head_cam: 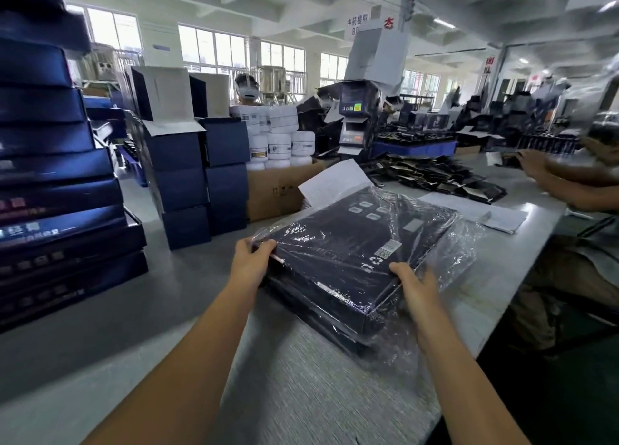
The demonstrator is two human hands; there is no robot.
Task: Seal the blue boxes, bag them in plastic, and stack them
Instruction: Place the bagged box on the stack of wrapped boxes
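Left hand (pixel 250 260), right hand (pixel 416 285) gripping bagged blue box (pixel 351 253), grey table (pixel 167 310)

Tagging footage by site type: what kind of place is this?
Most likely a factory packing floor. A tall stack of blue boxes stands at left, a cardboard carton holds white bottles, and both hands grip a plastic-bagged box on a long shared worktable.

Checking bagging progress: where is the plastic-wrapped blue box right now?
Centre of the head view: the bagged blue box sits atop another box, gripped by the left hand and right hand.
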